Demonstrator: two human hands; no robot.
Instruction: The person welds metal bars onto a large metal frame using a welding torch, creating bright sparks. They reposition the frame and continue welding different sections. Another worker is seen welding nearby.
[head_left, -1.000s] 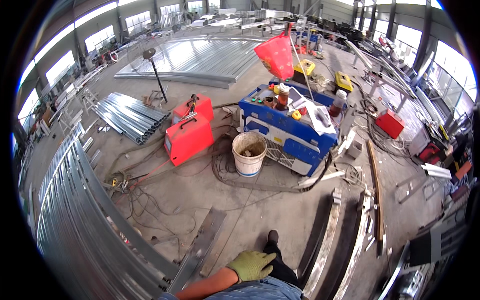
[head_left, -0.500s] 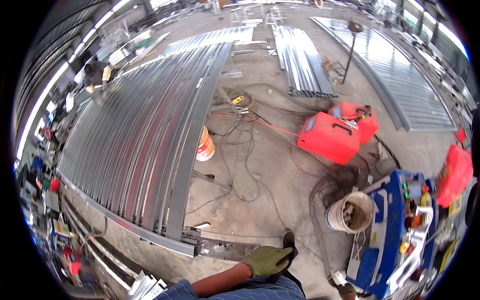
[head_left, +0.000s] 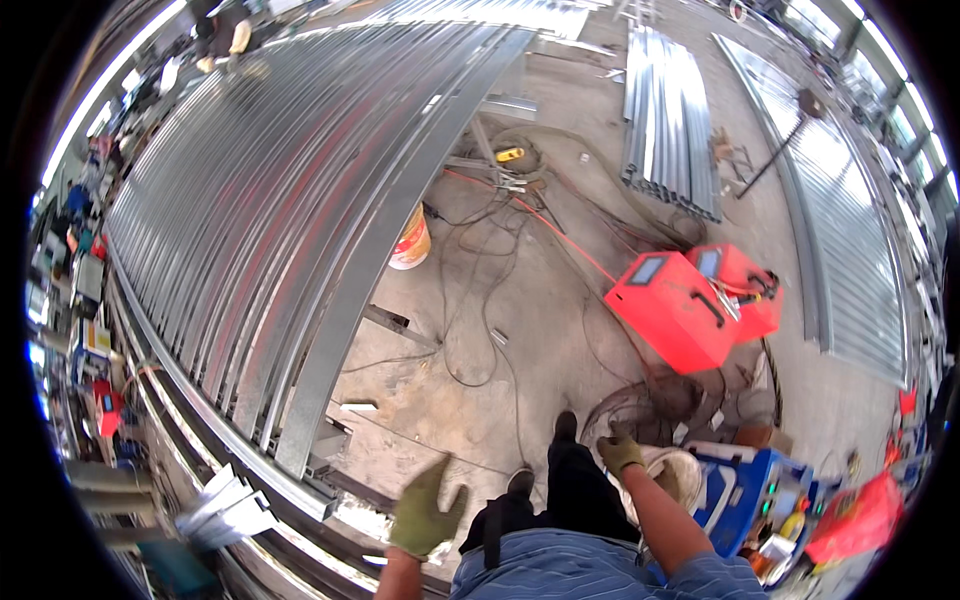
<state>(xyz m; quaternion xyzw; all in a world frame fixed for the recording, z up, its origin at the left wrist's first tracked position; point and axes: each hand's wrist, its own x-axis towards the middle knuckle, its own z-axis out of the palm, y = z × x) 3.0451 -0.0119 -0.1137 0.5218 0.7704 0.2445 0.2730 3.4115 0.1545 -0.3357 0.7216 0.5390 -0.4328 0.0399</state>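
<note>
Left hand: my left hand (head_left: pixel 425 512), gloved, fingers spread, holds nothing.
Right hand: my right hand (head_left: pixel 620 452), loosely curled, empty, just beside the white bucket (head_left: pixel 683 470).
Bucket contents: cannot tell.
Far left: orange-white bucket (head_left: pixel 410 240) beside steel frames (head_left: pixel 290 200).

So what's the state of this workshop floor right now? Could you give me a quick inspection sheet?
Surface: bare concrete floor, dusty and stained.
Job's things: white bucket just beyond the right hand; blue cart beside it.
Clutter: two red machine boxes, an orange-and-white bucket, a bundle of metal profiles.
Hands: left hand gloved, open, holding nothing; right hand gloved, over the bucket rim, grip unclear.
Cables: black and red leads snake loosely across the floor.
Surroundings: large ribbed metal frame on the left, corrugated sheets on the right.
</note>
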